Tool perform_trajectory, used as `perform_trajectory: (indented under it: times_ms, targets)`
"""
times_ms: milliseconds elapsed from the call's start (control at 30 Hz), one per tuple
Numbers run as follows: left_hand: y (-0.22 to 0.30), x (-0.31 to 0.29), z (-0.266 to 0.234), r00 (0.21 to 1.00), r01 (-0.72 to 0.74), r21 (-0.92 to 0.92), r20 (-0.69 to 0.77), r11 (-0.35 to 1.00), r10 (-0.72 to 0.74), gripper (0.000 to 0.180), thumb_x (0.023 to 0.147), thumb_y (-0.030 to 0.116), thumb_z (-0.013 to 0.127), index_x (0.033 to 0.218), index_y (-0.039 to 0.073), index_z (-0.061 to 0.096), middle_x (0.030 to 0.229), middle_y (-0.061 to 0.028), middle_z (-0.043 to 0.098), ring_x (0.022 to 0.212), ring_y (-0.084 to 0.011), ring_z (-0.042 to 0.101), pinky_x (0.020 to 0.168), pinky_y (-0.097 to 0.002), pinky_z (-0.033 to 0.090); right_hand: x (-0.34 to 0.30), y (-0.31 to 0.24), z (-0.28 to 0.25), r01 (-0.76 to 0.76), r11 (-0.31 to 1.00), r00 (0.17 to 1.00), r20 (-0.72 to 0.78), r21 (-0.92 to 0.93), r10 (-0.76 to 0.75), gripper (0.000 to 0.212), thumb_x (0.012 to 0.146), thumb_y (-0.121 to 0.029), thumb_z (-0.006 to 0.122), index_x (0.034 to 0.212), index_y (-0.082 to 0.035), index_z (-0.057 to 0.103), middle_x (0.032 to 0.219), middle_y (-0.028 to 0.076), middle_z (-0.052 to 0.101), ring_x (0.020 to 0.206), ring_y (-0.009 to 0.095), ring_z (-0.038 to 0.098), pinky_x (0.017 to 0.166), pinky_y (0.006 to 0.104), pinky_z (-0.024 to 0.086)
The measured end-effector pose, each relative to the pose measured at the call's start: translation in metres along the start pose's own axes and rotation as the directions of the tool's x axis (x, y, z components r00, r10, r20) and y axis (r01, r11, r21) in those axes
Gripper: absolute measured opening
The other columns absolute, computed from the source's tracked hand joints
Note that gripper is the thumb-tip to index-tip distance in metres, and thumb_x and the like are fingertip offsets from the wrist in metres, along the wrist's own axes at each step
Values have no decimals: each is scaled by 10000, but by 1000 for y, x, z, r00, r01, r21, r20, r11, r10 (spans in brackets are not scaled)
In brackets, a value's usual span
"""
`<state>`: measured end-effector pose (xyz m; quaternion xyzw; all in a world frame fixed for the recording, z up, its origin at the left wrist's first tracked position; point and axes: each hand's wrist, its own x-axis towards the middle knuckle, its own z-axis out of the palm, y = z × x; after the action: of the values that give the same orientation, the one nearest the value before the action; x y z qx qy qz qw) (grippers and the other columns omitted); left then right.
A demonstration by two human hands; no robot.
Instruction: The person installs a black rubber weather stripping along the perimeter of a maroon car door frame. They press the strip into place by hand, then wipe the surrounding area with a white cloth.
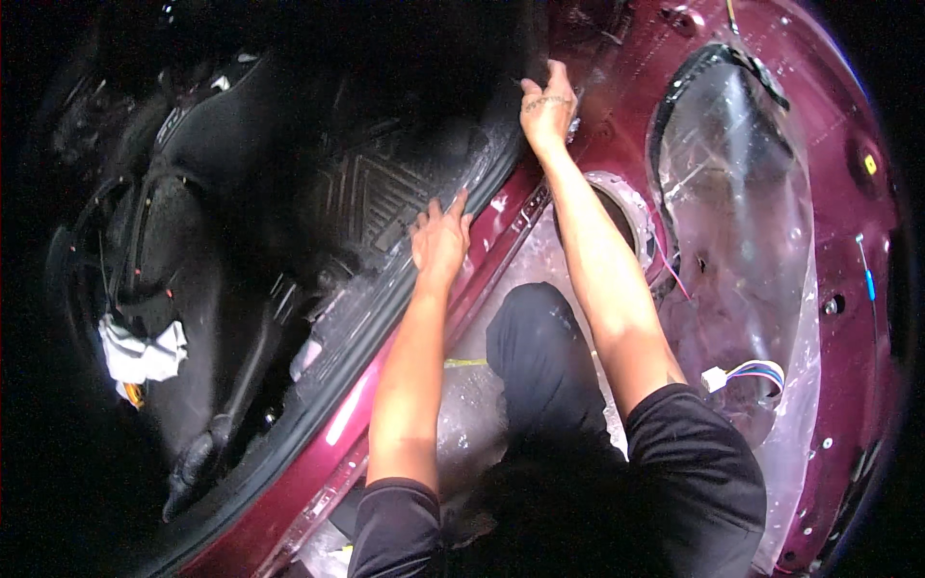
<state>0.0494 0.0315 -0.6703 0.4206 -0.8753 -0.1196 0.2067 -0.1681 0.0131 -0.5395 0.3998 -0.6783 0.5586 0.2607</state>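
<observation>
A black rubber door seal [318,409] runs along the maroon sill [337,424] of a car's doorway. My left hand [442,239] lies on the seal and the dark trim beside it, fingers stretched out and apart. Farther up the doorway, my right hand [549,104] is at the upper part of the seal. Its thumb reaches the seal's edge while another finger points upward, apart from it. The remaining fingers are partly hidden, and I see nothing held there.
To the right stands the maroon door [838,222], its inner panel off and clear plastic film [737,183] over it. A white connector [714,379] with coloured wires hangs from it. A blue-handled tool [869,284] is near its edge. A white cloth [143,352] lies inside the dark cabin.
</observation>
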Motion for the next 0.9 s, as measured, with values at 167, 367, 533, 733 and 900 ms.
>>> perform_trajectory:
  times_ms: [167,367,533,733,900]
  targets:
    - [-2,2,7,999,7,-64,-33,998,-9,475,959,341,600,1405,183,556,1293,-229,579,1154,-436,587,954,-560,480,-1,35,5,-118,982,993,4,148,119,476,784,-47,749,1225,40,592,961,244,691,860,361,679,802,431,517]
    - [-9,3,8,999,30,-88,-41,996,-34,477,948,331,616,1392,166,568,1257,-222,595,1131,-413,598,946,-546,479,-3,25,-2,-23,999,999,35,39,22,435,787,-62,753,1184,49,615,1021,267,694,939,399,678,855,436,513]
    - [-12,2,6,997,33,-92,-62,995,-39,482,938,328,630,1383,152,574,1243,-220,601,1128,-406,600,948,-541,477,-7,28,2,-10,1000,998,70,17,8,456,776,-58,763,1191,54,614,1065,291,688,1035,441,665,916,441,499]
    - [-11,5,9,998,38,-125,-50,991,-44,485,923,326,645,1365,136,585,1244,-212,605,1125,-402,601,937,-544,477,-2,51,10,-145,984,990,17,108,144,460,778,-33,764,1194,81,602,1045,237,680,988,332,658,898,391,500]
    - [-11,3,12,996,19,-150,-82,989,-31,473,919,319,650,1348,128,593,1253,-211,603,1127,-404,600,937,-543,475,-6,49,2,-323,874,946,116,362,302,525,815,-9,733,1281,104,519,1068,167,635,954,241,603,879,337,477]
